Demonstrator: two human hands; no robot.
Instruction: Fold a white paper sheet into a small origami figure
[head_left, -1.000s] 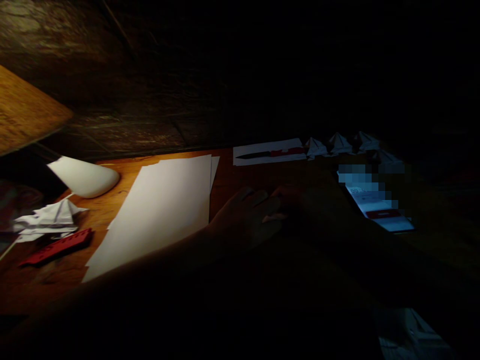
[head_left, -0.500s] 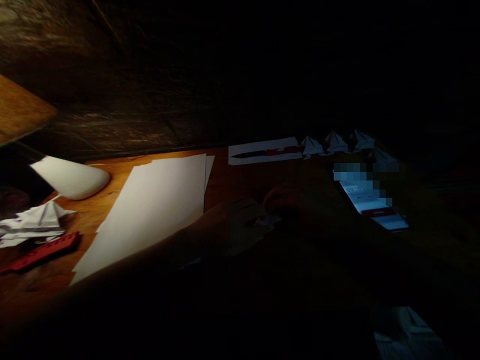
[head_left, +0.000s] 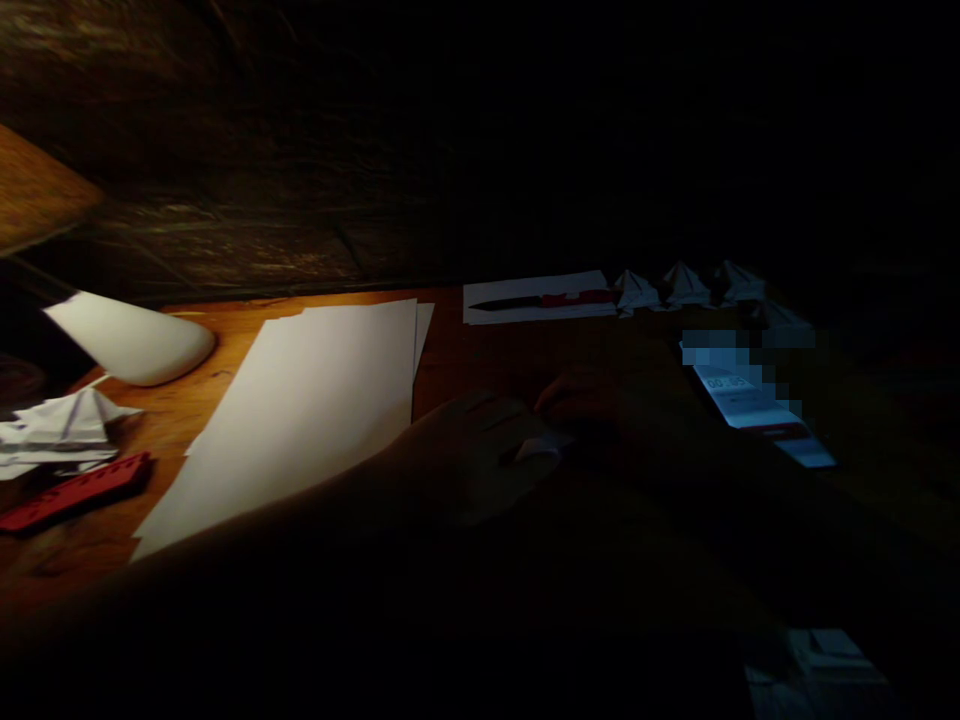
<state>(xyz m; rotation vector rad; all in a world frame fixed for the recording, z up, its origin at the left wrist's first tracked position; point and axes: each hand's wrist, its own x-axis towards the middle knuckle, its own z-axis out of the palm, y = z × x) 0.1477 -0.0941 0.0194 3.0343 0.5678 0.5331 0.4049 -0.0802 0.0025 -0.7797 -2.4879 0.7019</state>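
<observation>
The scene is very dark. My left hand [head_left: 469, 455] rests on the wooden table [head_left: 480, 350] just right of a stack of white paper sheets [head_left: 300, 410], fingers curled over a small pale piece of paper [head_left: 540, 445]. My right hand [head_left: 592, 400] sits close beside it in shadow, fingertips bent down at the same piece. Most of that paper is hidden under the hands.
A white lamp shade [head_left: 131, 340] lies at the left, with folded paper [head_left: 64, 425] and a red ruler [head_left: 75, 490] below it. A red-handled knife [head_left: 544, 300] lies on a sheet at the back, beside several folded paper shapes [head_left: 682, 285]. A lit phone [head_left: 757, 405] is at the right.
My left hand has curled its fingers in and drawn slightly back toward me. The right hand stays close by it. The view has shifted a little.
</observation>
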